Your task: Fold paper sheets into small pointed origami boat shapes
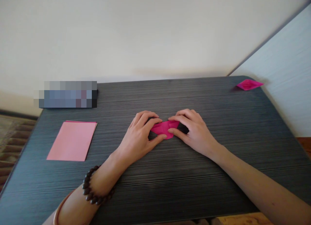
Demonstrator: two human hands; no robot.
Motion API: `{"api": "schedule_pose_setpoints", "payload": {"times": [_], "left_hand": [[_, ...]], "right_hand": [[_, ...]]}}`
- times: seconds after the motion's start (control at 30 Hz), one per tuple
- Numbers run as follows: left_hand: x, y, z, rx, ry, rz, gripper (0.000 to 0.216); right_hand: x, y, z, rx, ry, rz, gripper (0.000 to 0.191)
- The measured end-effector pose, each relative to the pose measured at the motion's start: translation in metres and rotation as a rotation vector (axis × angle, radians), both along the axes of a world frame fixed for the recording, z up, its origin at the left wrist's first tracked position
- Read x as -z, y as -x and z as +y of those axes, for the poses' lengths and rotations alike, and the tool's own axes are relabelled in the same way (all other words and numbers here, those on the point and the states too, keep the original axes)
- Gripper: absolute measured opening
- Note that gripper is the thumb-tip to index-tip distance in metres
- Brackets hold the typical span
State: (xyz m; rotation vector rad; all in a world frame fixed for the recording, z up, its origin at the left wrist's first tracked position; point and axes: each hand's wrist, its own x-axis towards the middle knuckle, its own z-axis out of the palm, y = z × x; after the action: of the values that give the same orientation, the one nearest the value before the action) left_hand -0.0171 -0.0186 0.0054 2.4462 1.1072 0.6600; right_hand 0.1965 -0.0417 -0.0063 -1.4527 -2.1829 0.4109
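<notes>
A small piece of folded magenta paper (162,129) lies at the middle of the dark table, with crease lines across it and a pointed corner on either side. From the left, my left hand (141,131) grips it, thumb on the near edge and fingers along the far edge. My right hand (194,127) pinches its right part the same way, index finger at the top and thumb below. The fingertips cover parts of the paper's edges. A beaded bracelet (91,189) circles my left wrist.
The dark ridged table (150,186) stands against a pale wall (145,33). On the left lies a stack of pink square paper (73,140), with a blurred-out object (68,97) behind it. A folded magenta paper boat shape (249,85) sits at the far right corner.
</notes>
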Motion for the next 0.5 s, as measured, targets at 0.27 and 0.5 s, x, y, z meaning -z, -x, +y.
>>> {"api": "schedule_pose_setpoints", "payload": {"times": [0.27, 0.5], "left_hand": [[0.0026, 0.0025, 0.002, 0.033, 0.075, -0.072, 0.036], [0.0029, 0.0039, 0.0019, 0.024, 0.098, -0.082, 0.033]], "right_hand": [[-0.0039, -0.0009, 0.0003, -0.038, 0.026, 0.017, 0.035], [-0.0095, -0.003, 0.0004, -0.05, 0.116, 0.119, 0.034]]}}
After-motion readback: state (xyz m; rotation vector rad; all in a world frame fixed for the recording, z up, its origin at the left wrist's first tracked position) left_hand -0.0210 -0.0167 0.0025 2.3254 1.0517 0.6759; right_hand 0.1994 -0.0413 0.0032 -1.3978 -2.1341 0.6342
